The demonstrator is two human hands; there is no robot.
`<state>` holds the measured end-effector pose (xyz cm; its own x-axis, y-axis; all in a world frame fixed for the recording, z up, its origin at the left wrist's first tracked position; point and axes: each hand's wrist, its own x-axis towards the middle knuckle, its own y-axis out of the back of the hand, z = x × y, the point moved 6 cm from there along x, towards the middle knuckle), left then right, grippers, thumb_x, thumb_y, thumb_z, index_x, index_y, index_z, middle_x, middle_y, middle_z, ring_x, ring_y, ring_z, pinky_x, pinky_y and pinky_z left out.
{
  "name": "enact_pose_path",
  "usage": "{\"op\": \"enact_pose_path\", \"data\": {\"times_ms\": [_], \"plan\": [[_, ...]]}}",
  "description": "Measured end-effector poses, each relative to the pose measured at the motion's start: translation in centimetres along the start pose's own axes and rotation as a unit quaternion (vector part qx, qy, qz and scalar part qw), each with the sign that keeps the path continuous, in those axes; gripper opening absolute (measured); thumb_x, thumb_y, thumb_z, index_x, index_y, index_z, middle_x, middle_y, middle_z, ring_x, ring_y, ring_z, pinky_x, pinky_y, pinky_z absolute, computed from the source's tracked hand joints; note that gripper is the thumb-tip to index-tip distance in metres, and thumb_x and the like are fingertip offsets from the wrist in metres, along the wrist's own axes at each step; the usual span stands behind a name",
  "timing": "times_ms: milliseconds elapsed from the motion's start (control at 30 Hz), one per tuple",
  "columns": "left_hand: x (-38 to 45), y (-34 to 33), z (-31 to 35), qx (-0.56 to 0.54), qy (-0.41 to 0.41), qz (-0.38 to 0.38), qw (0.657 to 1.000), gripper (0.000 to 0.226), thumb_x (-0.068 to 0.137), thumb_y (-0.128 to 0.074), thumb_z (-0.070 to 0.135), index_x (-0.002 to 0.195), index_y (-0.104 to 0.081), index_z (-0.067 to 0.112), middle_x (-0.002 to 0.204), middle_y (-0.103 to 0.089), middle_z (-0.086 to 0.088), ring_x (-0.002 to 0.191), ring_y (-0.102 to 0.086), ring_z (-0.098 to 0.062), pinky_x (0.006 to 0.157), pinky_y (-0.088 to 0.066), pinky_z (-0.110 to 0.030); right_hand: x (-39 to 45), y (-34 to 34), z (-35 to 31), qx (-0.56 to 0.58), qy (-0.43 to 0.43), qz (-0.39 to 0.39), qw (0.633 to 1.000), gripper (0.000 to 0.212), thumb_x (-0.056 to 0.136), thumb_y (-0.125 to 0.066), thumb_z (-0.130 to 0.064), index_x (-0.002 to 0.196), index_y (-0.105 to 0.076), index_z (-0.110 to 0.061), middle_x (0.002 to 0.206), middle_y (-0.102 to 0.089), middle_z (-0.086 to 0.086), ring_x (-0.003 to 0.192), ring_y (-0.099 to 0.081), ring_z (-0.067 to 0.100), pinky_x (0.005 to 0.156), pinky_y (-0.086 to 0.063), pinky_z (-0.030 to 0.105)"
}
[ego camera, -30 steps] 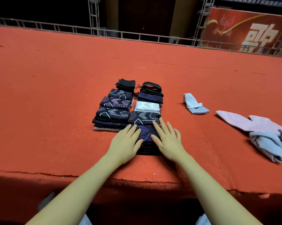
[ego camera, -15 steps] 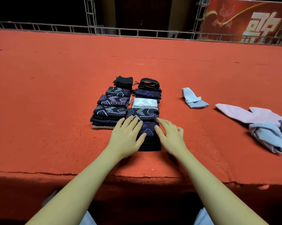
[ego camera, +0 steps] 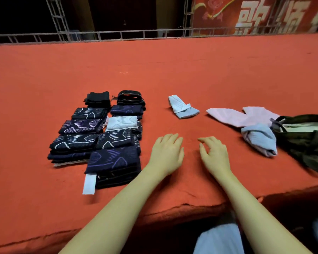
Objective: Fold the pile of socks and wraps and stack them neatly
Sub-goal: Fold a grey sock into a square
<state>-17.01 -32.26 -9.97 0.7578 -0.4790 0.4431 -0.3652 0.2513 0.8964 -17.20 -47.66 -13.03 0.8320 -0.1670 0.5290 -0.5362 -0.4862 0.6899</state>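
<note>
Two rows of folded dark patterned wraps and socks (ego camera: 77,142) lie on the red carpeted table (ego camera: 173,74). The nearest folded piece (ego camera: 114,160) has a white label hanging off its front. One folded white piece (ego camera: 122,122) sits in the right row. My left hand (ego camera: 166,153) hovers just right of the stack, fingers straight, holding nothing. My right hand (ego camera: 215,154) is beside it, fingers loosely curled, empty. A light blue sock (ego camera: 183,109) lies further back. To the right are a pink sock (ego camera: 240,116) and a bunched blue sock (ego camera: 259,140).
A dark camouflage bag (ego camera: 306,136) sits at the right edge, touching the pink and blue socks. The table's front edge (ego camera: 173,208) runs just under my forearms. A metal railing (ego camera: 118,33) borders the far side.
Both hands have lifted off the nearest folded dark piece and moved right of the stack. The view has swung right, bringing the bag into sight.
</note>
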Motion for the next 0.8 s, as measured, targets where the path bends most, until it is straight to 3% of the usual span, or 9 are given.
{"op": "enact_pose_path", "data": {"times_ms": [133,233,300,433,533,600,700,800], "plan": [[3.0,-3.3,4.5,-0.078,-0.006,-0.023,0.997,0.049,0.077,-0.036,0.034,0.097,-0.072,0.008,0.101,-0.071,-0.009,0.094,-0.067,-0.027,0.074,-0.054,-0.035,0.5,3.0,5.2,-0.064,-0.015,0.08,0.995,0.043,0.083,-0.038,-0.032,0.104,-0.068,-0.01,0.105,-0.064,0.01,0.097,-0.056,0.032,0.083,-0.032,0.038],[5.4,-5.3,7.6,-0.143,-0.011,-0.065,0.988,0.046,0.09,-0.04,0.03,0.123,-0.061,0.006,0.129,-0.059,-0.011,0.121,-0.051,-0.028,0.096,-0.041,-0.038,0.9,4.9,8.7,-0.105,-0.057,0.131,0.984,0.046,0.082,-0.037,-0.029,0.11,-0.065,-0.006,0.117,-0.061,0.015,0.107,-0.053,0.035,0.089,-0.026,0.04],[7.4,-6.5,9.2,-0.157,-0.014,-0.07,0.985,0.041,0.096,-0.045,0.024,0.135,-0.051,0.01,0.14,-0.05,-0.006,0.13,-0.04,-0.024,0.102,-0.031,-0.036,1.5,5.9,10.6,-0.13,-0.084,0.16,0.975,0.045,0.083,-0.037,-0.026,0.115,-0.062,-0.005,0.126,-0.057,0.017,0.112,-0.051,0.037,0.093,-0.026,0.043],[11.1,-7.9,12.1,-0.212,-0.011,-0.073,0.975,0.042,0.099,-0.043,0.021,0.14,-0.044,0.015,0.144,-0.045,-0.001,0.132,-0.036,-0.022,0.101,-0.028,-0.034,2.9,6.8,13.8,-0.169,-0.147,0.157,0.962,0.058,0.087,-0.032,-0.033,0.133,-0.048,-0.003,0.14,-0.047,0.017,0.125,-0.042,0.034,0.097,-0.023,0.045],[13.2,-9.2,13.6,-0.242,-0.019,-0.099,0.965,0.043,0.1,-0.042,0.02,0.143,-0.041,0.02,0.147,-0.041,0.001,0.132,-0.035,-0.022,0.101,-0.027,-0.034,3.1,6.1,15.5,-0.156,-0.205,0.138,0.956,0.06,0.087,-0.036,-0.034,0.14,-0.042,-0.005,0.132,-0.05,0.017,0.117,-0.043,0.037,0.095,-0.022,0.045],[14.1,-10.1,14.3,-0.257,-0.019,-0.118,0.959,0.044,0.1,-0.041,0.02,0.144,-0.038,0.022,0.149,-0.039,0.003,0.133,-0.033,-0.021,0.101,-0.026,-0.035,3.1,5.8,15.7,-0.158,-0.205,0.144,0.955,0.053,0.089,-0.039,-0.033,0.133,-0.051,-0.007,0.118,-0.055,0.02,0.104,-0.048,0.039,0.088,-0.025,0.045],[14.7,-11.6,14.4,-0.274,-0.001,-0.14,0.951,0.042,0.101,-0.04,0.023,0.142,-0.04,0.024,0.146,-0.042,0.005,0.13,-0.035,-0.021,0.099,-0.026,-0.034,2.9,5.8,15.0,-0.191,-0.159,0.174,0.953,0.038,0.087,-0.041,-0.033,0.103,-0.065,-0.008,0.098,-0.058,0.018,0.092,-0.046,0.033,0.079,-0.029,0.042],[14.1,-11.8,13.5,-0.305,0.031,-0.09,0.947,0.026,0.099,-0.045,0.026,0.122,-0.056,0.021,0.124,-0.054,0.001,0.115,-0.043,-0.023,0.084,-0.025,-0.031,2.6,6.2,14.2,-0.176,-0.104,0.199,0.958,0.029,0.086,-0.045,-0.033,0.091,-0.064,-0.011,0.092,-0.058,0.014,0.088,-0.034,0.025,0.076,-0.023,0.038]]}}
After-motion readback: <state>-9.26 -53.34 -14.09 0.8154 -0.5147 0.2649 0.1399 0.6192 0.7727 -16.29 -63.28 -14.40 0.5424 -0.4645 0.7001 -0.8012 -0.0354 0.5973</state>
